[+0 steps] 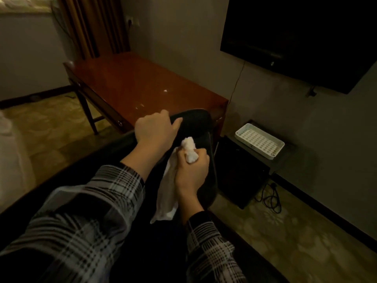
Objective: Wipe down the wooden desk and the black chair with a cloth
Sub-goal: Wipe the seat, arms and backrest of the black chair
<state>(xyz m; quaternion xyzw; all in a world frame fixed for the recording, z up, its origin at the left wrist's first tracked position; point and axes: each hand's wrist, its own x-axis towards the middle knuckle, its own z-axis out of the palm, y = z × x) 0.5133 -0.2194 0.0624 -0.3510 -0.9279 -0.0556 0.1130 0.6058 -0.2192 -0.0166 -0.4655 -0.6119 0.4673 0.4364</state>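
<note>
head view: the work seems to be at the chair now. the right hand is closed in a fist around the white cloth, with a bunched part sticking out above the fingers and a long tail hanging down below the wrist. the cloth is against the black chair, near its curved top edge. the left hand rests on the same edge, fingers curled over it and one finger pointing forward; it seems to steady the chair and holds no cloth.

the wooden desk stands just behind the chair, by the wall. whether it is wiped already i cannot tell; some small pale specks lie on its top, so i judge it may need more wiping. much of the chair is in shadow.

materials: the desk is reddish brown, glossy, rectangular with thin legs. the chair looks matte, dark and rounded. the cloth is soft and wrinkled. to the right a white perforated plastic tray lies on a dark stand.
</note>
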